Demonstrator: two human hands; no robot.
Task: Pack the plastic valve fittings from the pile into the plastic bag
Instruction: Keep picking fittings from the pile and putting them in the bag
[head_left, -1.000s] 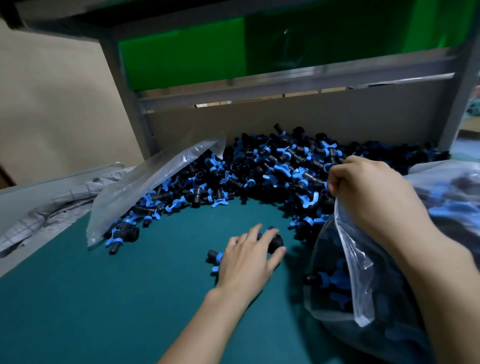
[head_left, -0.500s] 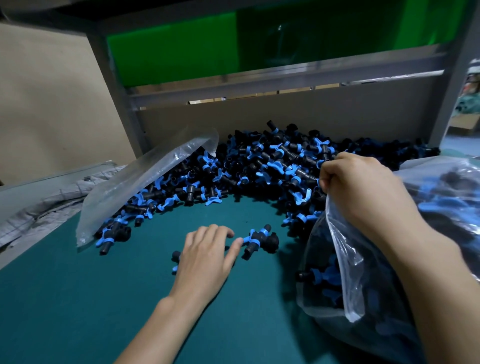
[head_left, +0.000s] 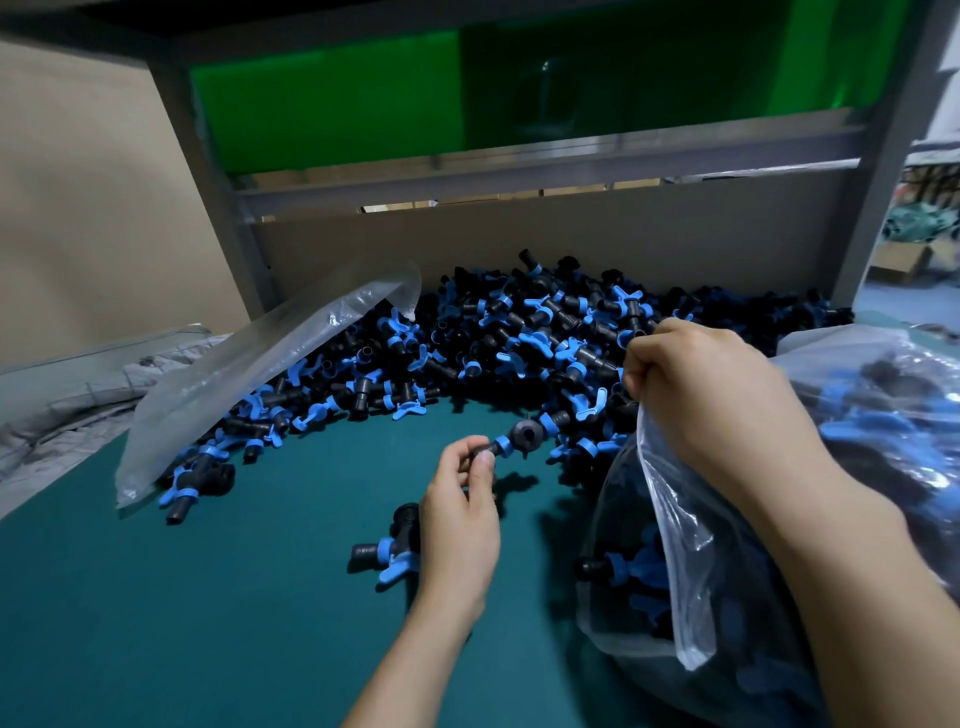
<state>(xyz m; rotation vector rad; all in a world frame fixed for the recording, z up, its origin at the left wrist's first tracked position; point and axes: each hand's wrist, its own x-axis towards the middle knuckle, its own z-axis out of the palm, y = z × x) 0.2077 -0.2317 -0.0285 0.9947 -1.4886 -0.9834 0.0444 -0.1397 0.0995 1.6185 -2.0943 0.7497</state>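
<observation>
A big pile of black valve fittings with blue handles lies along the back of the green table. My left hand pinches one black-and-blue fitting by its end and holds it lifted above the table. Another loose fitting lies on the mat just left of that hand. My right hand grips the rim of a clear plastic bag, partly filled with fittings, at the right.
A second clear bag lies flat over the left end of the pile. Another filled bag sits at the far right. A cardboard back wall and grey metal frame posts bound the table. Grey cloth lies at the left.
My left hand went from flat on the mat over loose fittings to pinching one fitting and raising it. My right hand has kept its grip on the bag rim.
</observation>
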